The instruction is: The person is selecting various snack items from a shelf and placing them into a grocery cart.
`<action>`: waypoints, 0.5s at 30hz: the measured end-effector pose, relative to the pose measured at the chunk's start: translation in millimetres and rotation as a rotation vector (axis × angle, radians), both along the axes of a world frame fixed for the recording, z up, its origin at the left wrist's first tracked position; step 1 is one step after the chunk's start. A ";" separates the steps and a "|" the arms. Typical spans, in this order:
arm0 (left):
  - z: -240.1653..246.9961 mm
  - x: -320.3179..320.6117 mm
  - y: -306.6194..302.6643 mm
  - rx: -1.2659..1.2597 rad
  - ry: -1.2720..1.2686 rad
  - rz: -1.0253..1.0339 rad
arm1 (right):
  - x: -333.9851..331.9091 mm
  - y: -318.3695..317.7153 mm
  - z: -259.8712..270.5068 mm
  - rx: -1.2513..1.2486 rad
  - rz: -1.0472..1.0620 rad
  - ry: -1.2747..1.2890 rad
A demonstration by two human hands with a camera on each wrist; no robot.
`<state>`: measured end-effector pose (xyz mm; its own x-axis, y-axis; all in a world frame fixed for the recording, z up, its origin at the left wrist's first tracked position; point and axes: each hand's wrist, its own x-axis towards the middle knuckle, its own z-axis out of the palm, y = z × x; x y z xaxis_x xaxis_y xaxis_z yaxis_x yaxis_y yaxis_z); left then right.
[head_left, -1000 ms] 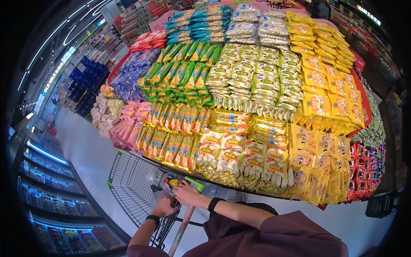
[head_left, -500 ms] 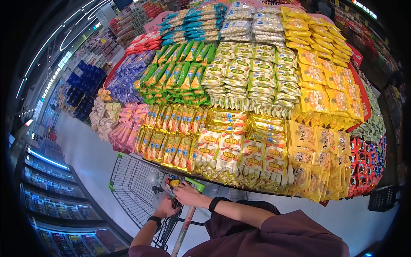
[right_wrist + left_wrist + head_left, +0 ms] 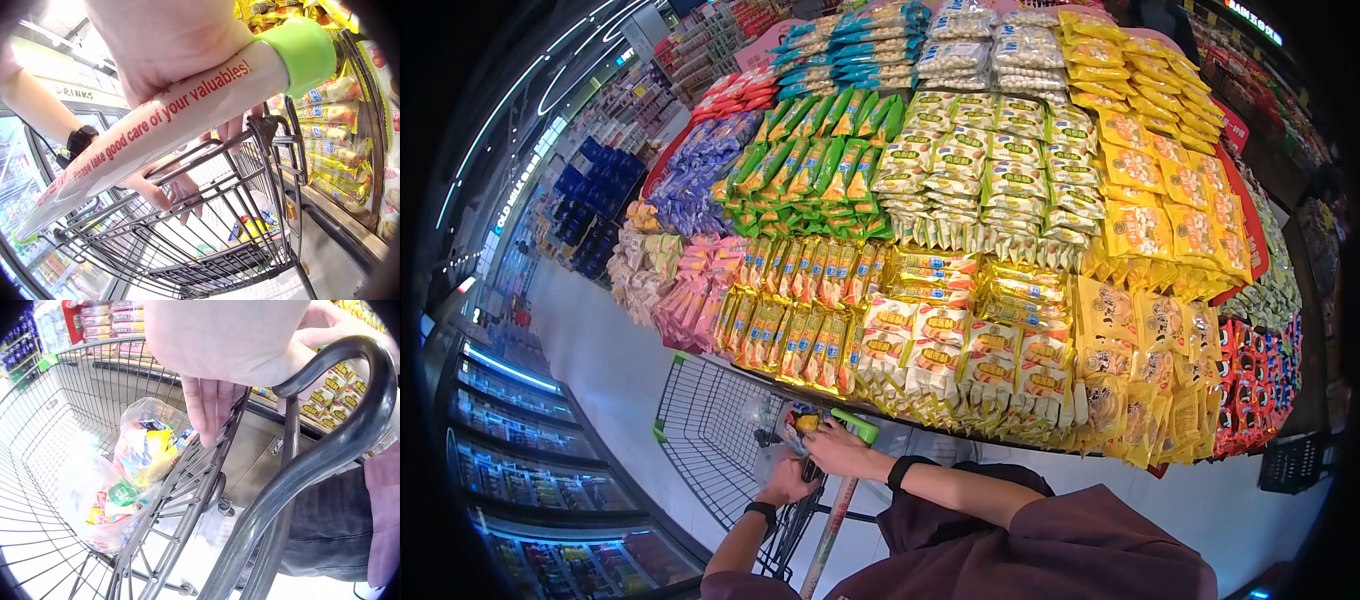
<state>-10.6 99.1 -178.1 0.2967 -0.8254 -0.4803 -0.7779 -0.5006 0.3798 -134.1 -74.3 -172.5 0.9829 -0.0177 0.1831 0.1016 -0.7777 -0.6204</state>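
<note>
A metal shopping cart (image 3: 700,420) stands before me, with a pale, green-capped handle (image 3: 162,119) printed in red. My right hand (image 3: 840,450) rests over the handle close to its green end (image 3: 311,53), fingers hanging past the bar on the cart side. My left hand (image 3: 788,482) reaches over the cart's rear frame, holding nothing; its fingers (image 3: 203,409) hang loosely beside the wire panel. Just beyond those fingertips sits a clear plastic bag (image 3: 147,440) of colourful snack packets. A second clear bag (image 3: 103,506), with red and green packets, lies nearer the cart's middle.
Heaped packaged snacks (image 3: 960,180) fill a large display along the cart's right side, its dark edge (image 3: 900,415) close to the basket. Glass-front drinks coolers (image 3: 550,440) line the left. Pale aisle floor (image 3: 590,310) runs between, and a black basket (image 3: 1290,462) stands at the right.
The head view has shifted slightly, so the display sits a little further left. Both hands stay in nearly the same place on the cart.
</note>
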 end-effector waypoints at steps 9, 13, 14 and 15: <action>10.9 -3.3 -4.3 0.007 0.017 -0.004 | 0.5 -0.1 -2.0 -0.005 0.019 0.012; 2.7 0.6 0.2 -0.005 -0.010 -0.033 | -0.2 0.0 -1.3 -0.001 -0.002 -0.014; -0.4 2.0 2.2 0.014 -0.002 -0.025 | -0.2 -0.2 -0.9 -0.003 0.001 -0.009; 1.1 1.6 1.0 0.033 0.006 -0.016 | -0.2 -0.4 -0.4 -0.005 0.004 -0.003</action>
<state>-9.1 100.0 -177.1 0.2807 -0.8138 -0.5089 -0.7838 -0.5004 0.3679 -134.3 -74.7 -172.8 0.9824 -0.0127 0.1862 0.1067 -0.7803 -0.6162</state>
